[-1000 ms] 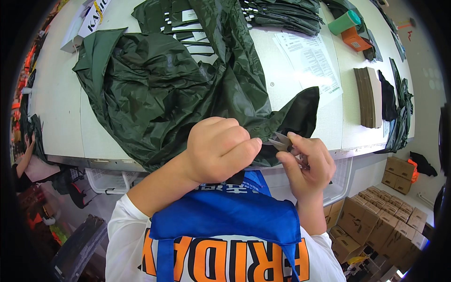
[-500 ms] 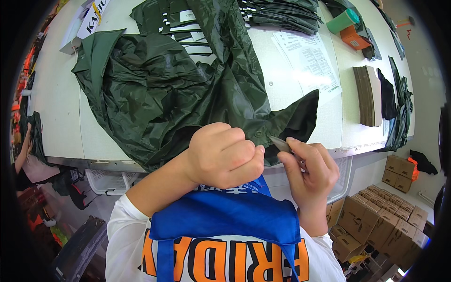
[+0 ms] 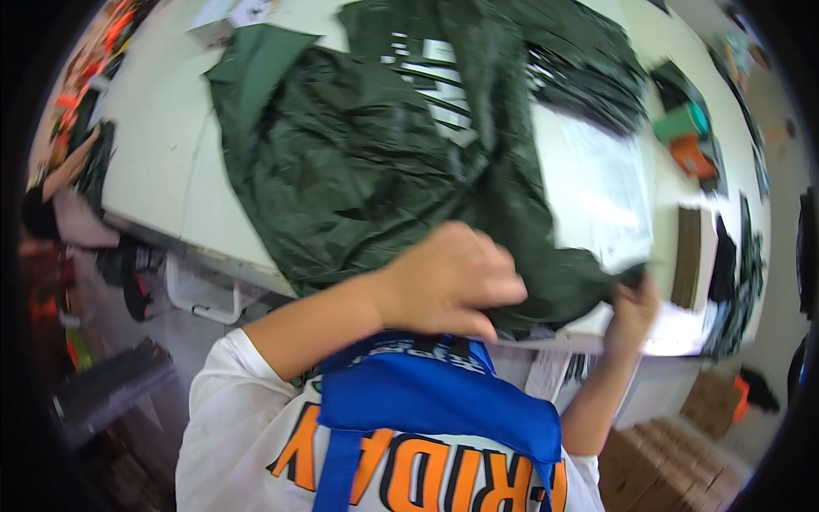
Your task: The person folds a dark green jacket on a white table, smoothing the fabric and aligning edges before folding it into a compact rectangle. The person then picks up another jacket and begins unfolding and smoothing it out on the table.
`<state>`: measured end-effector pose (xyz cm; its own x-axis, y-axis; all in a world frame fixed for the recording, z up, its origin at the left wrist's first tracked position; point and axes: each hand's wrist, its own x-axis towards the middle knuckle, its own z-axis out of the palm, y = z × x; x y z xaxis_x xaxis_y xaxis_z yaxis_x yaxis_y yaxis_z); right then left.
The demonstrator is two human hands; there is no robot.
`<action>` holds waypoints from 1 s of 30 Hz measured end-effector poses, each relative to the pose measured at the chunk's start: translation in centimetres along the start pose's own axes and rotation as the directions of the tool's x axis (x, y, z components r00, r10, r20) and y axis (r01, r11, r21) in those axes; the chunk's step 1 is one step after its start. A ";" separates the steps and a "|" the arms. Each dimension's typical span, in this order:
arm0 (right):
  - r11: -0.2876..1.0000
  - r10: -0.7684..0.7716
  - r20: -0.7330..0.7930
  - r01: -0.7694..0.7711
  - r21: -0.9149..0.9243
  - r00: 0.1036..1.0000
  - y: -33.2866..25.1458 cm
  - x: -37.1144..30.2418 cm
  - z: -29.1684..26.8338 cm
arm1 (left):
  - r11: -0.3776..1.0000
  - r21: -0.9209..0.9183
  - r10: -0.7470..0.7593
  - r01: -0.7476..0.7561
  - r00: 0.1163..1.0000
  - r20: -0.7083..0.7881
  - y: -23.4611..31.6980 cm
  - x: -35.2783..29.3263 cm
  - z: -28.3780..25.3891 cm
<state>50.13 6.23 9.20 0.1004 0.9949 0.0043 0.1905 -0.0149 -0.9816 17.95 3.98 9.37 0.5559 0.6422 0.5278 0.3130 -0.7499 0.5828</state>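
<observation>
A dark green, shiny waterproof garment [image 3: 358,162] lies crumpled across the white table and hangs to its near edge. My right hand [image 3: 633,314] is closed on a corner of it at the right, drawing that corner outward. Motion smears this hand, and I cannot make out whether a tool is also in it. Over the garment's near part, my left hand [image 3: 452,280] is held with thumb and fingers apart. No object shows between them, though the fingertips are blurred.
Behind the garment lies a stack of folded dark green pieces [image 3: 589,72]. Papers [image 3: 601,171] sit to its right. Farther right are a green cup [image 3: 680,124], an orange box [image 3: 693,158] and a cardboard stack [image 3: 688,256]. Another person's arm [image 3: 68,166] shows at far left.
My right hand has moved right and up with the garment's corner; the pointed grey tool seen in it earlier no longer shows. My left hand has loosened from a fist. The view has shifted.
</observation>
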 end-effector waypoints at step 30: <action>0.909 -0.293 0.657 0.415 -0.032 0.694 -4.8 4.0 26.8 | 0.623 0.030 -0.704 0.782 0.577 -0.414 -3.8 -12.8 0.9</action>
<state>23.47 12.96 8.80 -0.6281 0.7604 0.1652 0.2463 0.3957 -0.8847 10.36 -1.56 -0.18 -0.2188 0.9642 0.1496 0.6527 0.0306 0.7570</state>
